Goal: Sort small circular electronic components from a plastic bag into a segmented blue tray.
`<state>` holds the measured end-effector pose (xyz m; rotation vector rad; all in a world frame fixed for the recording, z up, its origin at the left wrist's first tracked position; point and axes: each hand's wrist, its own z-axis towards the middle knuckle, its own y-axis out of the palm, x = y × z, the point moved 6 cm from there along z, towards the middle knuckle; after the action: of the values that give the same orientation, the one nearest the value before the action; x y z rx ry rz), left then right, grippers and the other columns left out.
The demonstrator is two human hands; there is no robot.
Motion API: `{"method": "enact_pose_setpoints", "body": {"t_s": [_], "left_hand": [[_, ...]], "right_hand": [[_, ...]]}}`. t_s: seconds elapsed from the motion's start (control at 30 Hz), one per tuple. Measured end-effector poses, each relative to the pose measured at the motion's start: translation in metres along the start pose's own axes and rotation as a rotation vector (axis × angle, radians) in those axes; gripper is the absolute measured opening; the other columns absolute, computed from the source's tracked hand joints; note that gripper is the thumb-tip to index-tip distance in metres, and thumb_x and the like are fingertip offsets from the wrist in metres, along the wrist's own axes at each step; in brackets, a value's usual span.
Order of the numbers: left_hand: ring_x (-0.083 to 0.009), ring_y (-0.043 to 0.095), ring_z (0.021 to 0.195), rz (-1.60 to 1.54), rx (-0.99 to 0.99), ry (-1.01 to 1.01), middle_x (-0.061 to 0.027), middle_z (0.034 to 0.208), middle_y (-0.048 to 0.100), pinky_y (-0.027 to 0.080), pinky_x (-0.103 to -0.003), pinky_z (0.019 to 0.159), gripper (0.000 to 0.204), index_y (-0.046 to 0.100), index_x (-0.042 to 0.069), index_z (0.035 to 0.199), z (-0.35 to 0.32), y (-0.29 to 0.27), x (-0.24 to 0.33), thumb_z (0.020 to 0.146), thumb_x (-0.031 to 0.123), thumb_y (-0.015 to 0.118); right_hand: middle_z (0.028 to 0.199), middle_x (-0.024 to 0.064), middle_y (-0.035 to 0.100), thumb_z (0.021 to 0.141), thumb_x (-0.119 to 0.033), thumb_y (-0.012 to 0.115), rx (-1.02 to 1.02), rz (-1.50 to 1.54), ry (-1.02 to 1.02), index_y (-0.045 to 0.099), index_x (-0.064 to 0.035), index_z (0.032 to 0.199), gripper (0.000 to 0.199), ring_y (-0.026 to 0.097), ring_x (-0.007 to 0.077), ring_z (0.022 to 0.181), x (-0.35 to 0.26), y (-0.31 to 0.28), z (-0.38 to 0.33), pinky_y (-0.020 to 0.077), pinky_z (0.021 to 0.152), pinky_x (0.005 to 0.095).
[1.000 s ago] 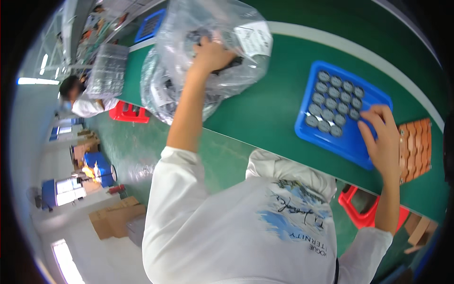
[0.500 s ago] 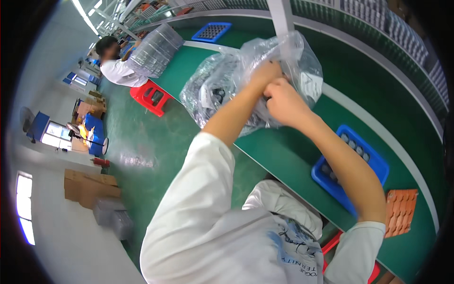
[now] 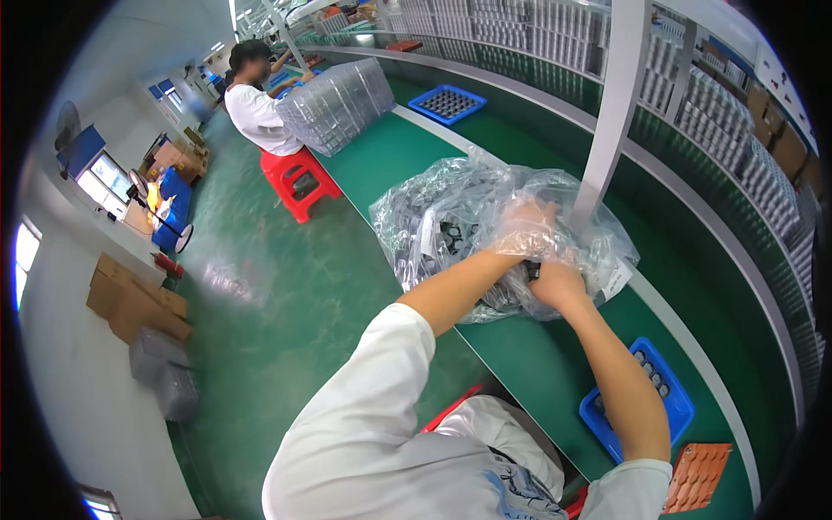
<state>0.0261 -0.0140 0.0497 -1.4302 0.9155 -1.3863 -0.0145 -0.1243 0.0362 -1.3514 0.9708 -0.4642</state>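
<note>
A large clear plastic bag [image 3: 407, 221] lies crumpled on the green bench, with dark round parts [image 3: 455, 234] showing through its film. My left hand [image 3: 527, 227] reaches into the bag's mouth, covered by the film, so its fingers are blurred by plastic. Just nearer to me, my right hand [image 3: 559, 284] is in the bag opening with its fingers curled in. A small black part [image 3: 533, 270] shows at its fingertips; whether it is gripped is unclear. Under my right forearm stands a blue tray [image 3: 680, 416] with round grey parts.
An orange moulded tray [image 3: 698, 477] lies beyond the blue one. Farther along the bench [image 3: 360, 160] are a stack of clear plastic trays [image 3: 338, 104] and another blue tray [image 3: 451, 102]. A co-worker [image 3: 260, 113] sits there on a red stool [image 3: 299, 182]. A white post [image 3: 611, 113] rises behind the bag.
The view has shifted, so the bench appears lower. My hands have gone deeper into the bag; film now covers the left one, and a black part shows by the right fingers.
</note>
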Motion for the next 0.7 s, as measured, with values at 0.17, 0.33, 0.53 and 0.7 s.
{"method": "enact_pose_setpoints", "body": {"t_s": [0.17, 0.33, 0.53, 0.7], "left_hand": [[-0.0423, 0.062, 0.117, 0.234, 0.053, 0.142, -0.026, 0.127, 0.06, 0.05, -0.05, 0.099, 0.046, 0.064, 0.014, 0.127, -0.019, -0.008, 0.021, 0.089, 0.039, 0.061], [-0.0388, 0.065, 0.112, 0.178, 0.027, 0.177, -0.0242, 0.115, 0.068, 0.052, -0.052, 0.094, 0.039, 0.067, 0.01, 0.123, -0.026, -0.017, 0.023, 0.085, 0.021, 0.062], [-0.0441, 0.063, 0.103, -0.504, 0.363, -0.052, -0.023, 0.107, 0.067, 0.051, -0.051, 0.086, 0.025, 0.065, 0.009, 0.107, -0.028, -0.046, 0.031, 0.085, 0.021, 0.062], [-0.0277, 0.064, 0.097, -1.052, 0.667, -0.045, -0.0151, 0.097, 0.069, 0.051, -0.04, 0.088, 0.021, 0.068, 0.003, 0.099, -0.036, -0.01, 0.024, 0.083, 0.016, 0.066]], "right_hand": [[0.134, 0.0263, 0.06, 0.078, -0.025, 0.067, 0.042, 0.014, -0.165, 0.059, -0.0114, 0.137, 0.061, 0.055, 0.0501, 0.121, 0.021, 0.012, 0.023, 0.039, 0.107, 0.0617], [0.091, 0.005, 0.059, 0.085, -0.013, 0.068, 0.051, 1.201, 0.432, 0.063, -0.0102, 0.114, 0.03, 0.062, 0.0211, 0.092, 0.057, 0.004, 0.013, 0.0508, 0.092, 0.0515], [0.094, 0.003, 0.065, 0.088, -0.02, 0.065, 0.209, 2.148, 0.268, 0.062, -0.0145, 0.107, 0.019, 0.062, 0.0217, 0.089, 0.057, 0.012, 0.019, 0.0503, 0.082, 0.0475], [0.1, 0.0032, 0.068, 0.094, -0.029, 0.064, 0.411, 2.148, 0.376, 0.063, -0.0132, 0.109, 0.021, 0.066, 0.019, 0.086, 0.014, 0.007, 0.008, 0.0533, 0.068, 0.0338]]}}
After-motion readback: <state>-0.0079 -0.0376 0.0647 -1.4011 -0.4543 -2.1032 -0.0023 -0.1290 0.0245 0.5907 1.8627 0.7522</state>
